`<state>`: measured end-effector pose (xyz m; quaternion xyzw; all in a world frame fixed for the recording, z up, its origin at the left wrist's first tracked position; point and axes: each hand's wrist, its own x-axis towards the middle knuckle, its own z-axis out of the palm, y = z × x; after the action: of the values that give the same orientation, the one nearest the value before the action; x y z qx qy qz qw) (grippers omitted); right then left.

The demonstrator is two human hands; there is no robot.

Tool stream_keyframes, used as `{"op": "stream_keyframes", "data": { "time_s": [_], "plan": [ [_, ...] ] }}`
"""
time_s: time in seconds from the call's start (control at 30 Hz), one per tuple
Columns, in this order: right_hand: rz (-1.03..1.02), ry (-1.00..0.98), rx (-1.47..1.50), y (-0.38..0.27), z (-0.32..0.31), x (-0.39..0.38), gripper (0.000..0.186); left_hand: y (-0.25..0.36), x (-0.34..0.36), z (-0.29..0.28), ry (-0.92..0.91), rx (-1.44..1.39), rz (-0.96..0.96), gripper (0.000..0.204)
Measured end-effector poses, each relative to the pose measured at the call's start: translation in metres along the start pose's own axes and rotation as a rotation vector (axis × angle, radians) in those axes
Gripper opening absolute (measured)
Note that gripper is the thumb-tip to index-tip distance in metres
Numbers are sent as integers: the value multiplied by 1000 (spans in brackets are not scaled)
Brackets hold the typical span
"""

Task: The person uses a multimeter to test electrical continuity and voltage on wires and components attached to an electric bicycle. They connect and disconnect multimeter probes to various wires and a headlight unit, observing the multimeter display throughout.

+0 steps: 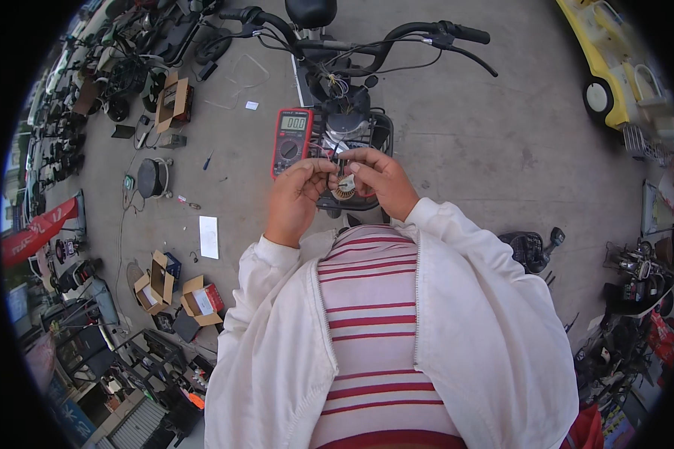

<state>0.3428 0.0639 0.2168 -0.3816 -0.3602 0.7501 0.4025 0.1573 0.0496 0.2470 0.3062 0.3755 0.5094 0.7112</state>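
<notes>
Both hands meet above the basket of an electric scooter [331, 101]. My left hand [296, 200] has its fingers curled and pinched around thin leads, too small to tell apart. My right hand [386, 185] is also pinched, at a thin dark lead; its fingertips partly hide what it grips. Between and below my fingers is a small round part [344, 191] with copper-coloured windings. A red multimeter [292, 127] with a lit display lies just left of the handlebar stem, close above my left hand.
Open cardboard boxes [150, 290], a screwdriver [207, 160], a white sheet [208, 237] and a round black device [150, 178] lie on the concrete floor [464, 135] at left. Parked scooters [127, 67] crowd the left. A yellow vehicle [614, 78] stands at upper right, more scooters [636, 288] lower right.
</notes>
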Motion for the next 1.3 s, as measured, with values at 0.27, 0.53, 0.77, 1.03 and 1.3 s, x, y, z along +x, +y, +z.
{"op": "stream_keyframes", "data": {
  "time_s": [0.27,0.53,0.77,1.03,1.3],
  "plan": [
    [33,-38,54,-22,-45,22,25,-24,36,27,69,103,-73,31],
    [107,-165,0,-37,-69,40,18,-36,48,57,339,237,-46,16],
    [172,-280,53,-32,-78,40,15,-45,41,64,451,328,-1,11],
    [151,-296,175,-25,-90,38,18,-47,38,78,413,138,30,9],
    [76,-202,70,-23,-104,36,21,-47,48,79,353,112,-31,15]
  ]
}}
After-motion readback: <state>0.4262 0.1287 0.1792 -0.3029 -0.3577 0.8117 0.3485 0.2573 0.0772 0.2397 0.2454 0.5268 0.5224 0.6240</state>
